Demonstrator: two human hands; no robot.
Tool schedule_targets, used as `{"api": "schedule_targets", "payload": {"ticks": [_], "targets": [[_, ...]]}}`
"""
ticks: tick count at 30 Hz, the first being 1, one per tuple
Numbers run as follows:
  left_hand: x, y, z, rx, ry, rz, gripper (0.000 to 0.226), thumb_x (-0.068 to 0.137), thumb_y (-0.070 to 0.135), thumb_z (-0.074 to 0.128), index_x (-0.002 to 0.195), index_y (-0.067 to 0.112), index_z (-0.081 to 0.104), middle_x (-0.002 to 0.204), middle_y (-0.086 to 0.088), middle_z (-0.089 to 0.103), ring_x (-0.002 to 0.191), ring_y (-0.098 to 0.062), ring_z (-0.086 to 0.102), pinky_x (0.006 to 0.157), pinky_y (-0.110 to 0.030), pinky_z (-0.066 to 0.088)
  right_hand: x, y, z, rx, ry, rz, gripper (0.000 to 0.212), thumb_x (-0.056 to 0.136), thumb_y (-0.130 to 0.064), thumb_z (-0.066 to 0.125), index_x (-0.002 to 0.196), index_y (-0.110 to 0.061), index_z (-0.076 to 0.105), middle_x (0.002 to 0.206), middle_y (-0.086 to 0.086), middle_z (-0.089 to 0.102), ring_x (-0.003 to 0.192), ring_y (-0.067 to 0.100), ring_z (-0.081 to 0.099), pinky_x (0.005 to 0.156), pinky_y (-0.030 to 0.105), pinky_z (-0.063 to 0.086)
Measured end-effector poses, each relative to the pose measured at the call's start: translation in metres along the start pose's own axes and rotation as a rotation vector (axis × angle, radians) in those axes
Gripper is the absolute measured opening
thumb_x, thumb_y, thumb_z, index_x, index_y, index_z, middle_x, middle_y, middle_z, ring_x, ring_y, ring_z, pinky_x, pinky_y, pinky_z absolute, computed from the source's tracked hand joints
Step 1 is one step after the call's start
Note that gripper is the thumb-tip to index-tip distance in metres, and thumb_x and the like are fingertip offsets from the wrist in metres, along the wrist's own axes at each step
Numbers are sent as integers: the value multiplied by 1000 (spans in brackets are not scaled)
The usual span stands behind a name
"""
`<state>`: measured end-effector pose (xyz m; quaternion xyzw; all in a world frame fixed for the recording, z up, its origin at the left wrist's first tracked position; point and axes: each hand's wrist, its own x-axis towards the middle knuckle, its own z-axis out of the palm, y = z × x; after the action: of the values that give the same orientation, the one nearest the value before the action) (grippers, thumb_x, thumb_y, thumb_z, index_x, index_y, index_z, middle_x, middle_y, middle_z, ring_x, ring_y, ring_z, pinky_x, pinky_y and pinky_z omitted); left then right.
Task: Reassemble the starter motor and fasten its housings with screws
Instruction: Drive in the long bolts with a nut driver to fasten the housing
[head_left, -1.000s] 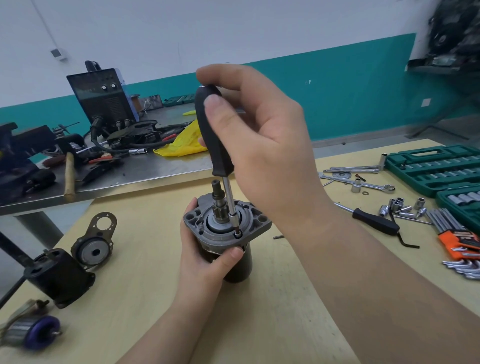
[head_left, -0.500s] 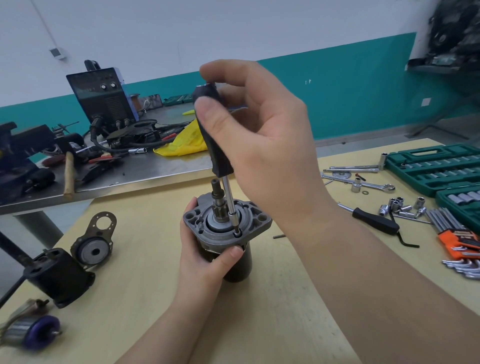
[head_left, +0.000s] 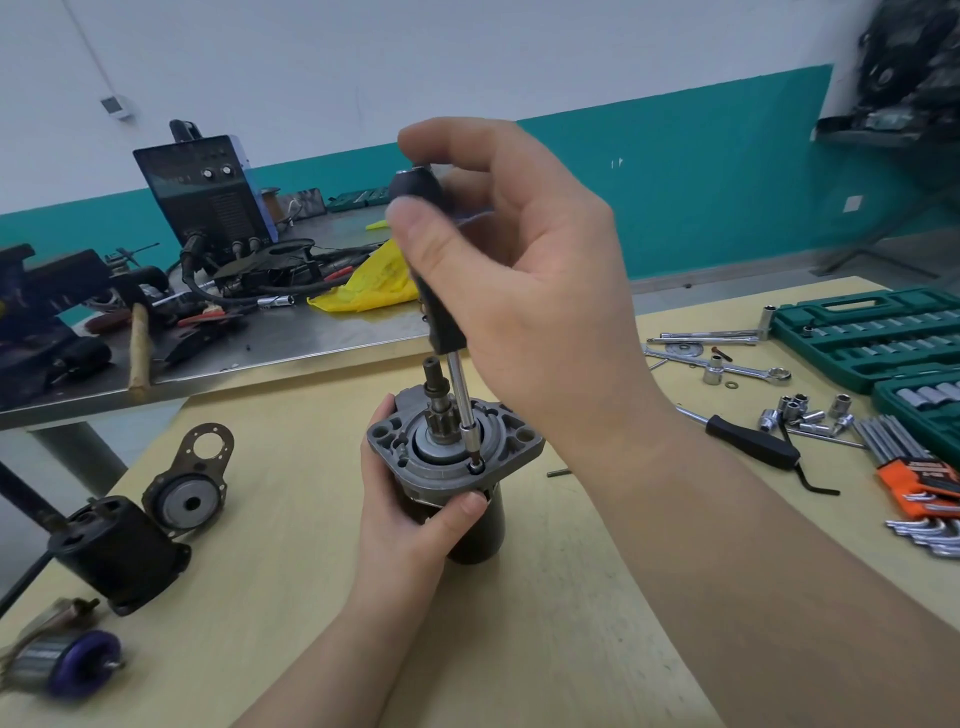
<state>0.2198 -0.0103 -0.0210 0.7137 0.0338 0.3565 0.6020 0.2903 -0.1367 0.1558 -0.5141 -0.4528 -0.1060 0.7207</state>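
Pale wooden tabletop (head_left: 519, 623) carries the starter motor (head_left: 457, 467), standing upright on its dark cylindrical body near the middle, grey flanged housing and pinion shaft pointing up. From below, the left hand (head_left: 410, 525) wraps around the body, its thumb tip pressed against the lower edge of the flange. Over it, the right hand (head_left: 519, 291) has its fingers and thumb curled round the black handle of a screwdriver (head_left: 441, 312), held nearly vertical; the bit sits in a screw (head_left: 476, 466) at the flange's near edge, just beside the shaft. Well apart on the left lie a black motor casing (head_left: 122, 551), an end cover (head_left: 189, 493) and an armature (head_left: 62, 665). Right of the motor are a second screwdriver (head_left: 748, 441), loose sockets (head_left: 800, 410), hex keys (head_left: 914, 467) and green socket cases (head_left: 872, 332). Behind stands a steel bench (head_left: 260, 348) holding a welding machine (head_left: 208, 197).
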Motion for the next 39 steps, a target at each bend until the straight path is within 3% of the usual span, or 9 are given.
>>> {"api": "schedule_targets", "payload": {"ticks": [6, 9, 12, 18, 24, 31, 34, 36, 39], "targets": [[-1, -1, -1, 6, 3, 9, 110, 70, 44, 90, 161, 37, 27, 148, 6, 60, 136, -15, 59, 104, -17, 47, 0, 1, 0, 7, 10, -5, 16, 101, -18, 71, 117, -20, 70, 93, -5, 71, 84, 18, 69, 79, 39, 61], [-1, 0, -1, -2, 0, -3, 116, 68, 55, 93, 161, 40, 26, 149, 4, 60, 137, -16, 59, 105, -18, 47, -1, 2, -2, 93, -31, 35, 18, 106, -14, 57, 116, -23, 69, 92, -8, 70, 89, 29, 73, 77, 46, 64], [-1, 1, 0, -6, 11, -12, 117, 65, 58, 95, 160, 43, 28, 149, 7, 59, 137, -14, 58, 104, -16, 47, -1, 1, -1, 78, -40, 32, 18, 105, -13, 59, 118, -24, 67, 92, -2, 71, 85, 30, 73, 76, 50, 64], [-1, 3, 2, 1, 15, -16, 118, 64, 57, 96, 159, 42, 28, 150, 8, 59, 137, -12, 58, 102, -14, 47, 0, 4, 1, -11, 15, -8, 22, 99, -14, 74, 118, -22, 69, 92, -10, 68, 80, 13, 62, 77, 28, 56], [-2, 2, 1, 54, 8, 10, 116, 61, 40, 95, 155, 53, 29, 147, 16, 60, 135, -6, 58, 102, -11, 46, -1, 5, 0, 77, -40, 34, 20, 106, -16, 56, 120, -26, 67, 90, -6, 68, 88, 34, 70, 82, 57, 61], [-5, 0, 0, 79, -4, 0, 123, 54, 33, 94, 154, 51, 26, 142, 23, 61, 129, 0, 61, 97, -9, 47, -1, 4, 1, -41, 0, -10, 25, 98, -17, 76, 120, -26, 68, 88, -13, 64, 76, 4, 60, 74, 18, 52], [-5, 1, 1, 89, -1, -6, 124, 53, 34, 95, 155, 50, 26, 141, 24, 61, 127, 1, 61, 94, -8, 47, -1, 4, 1, 16, 2, 4, 17, 102, -20, 69, 118, -26, 69, 89, -13, 67, 78, 11, 64, 75, 27, 56], [-4, 1, 1, 93, 2, -6, 124, 53, 35, 95, 154, 53, 26, 143, 24, 60, 129, 1, 60, 96, -8, 47, -1, 4, 0, 88, -19, 35, 17, 106, -19, 59, 118, -26, 68, 89, -6, 69, 82, 31, 68, 74, 45, 61], [-4, 1, 0, 116, 9, 7, 123, 54, 35, 95, 153, 54, 26, 144, 26, 58, 132, 2, 58, 97, -8, 46, -1, 4, 0, 100, -31, 47, 19, 107, -17, 56, 120, -26, 67, 92, -7, 70, 88, 37, 70, 73, 42, 64]]}}
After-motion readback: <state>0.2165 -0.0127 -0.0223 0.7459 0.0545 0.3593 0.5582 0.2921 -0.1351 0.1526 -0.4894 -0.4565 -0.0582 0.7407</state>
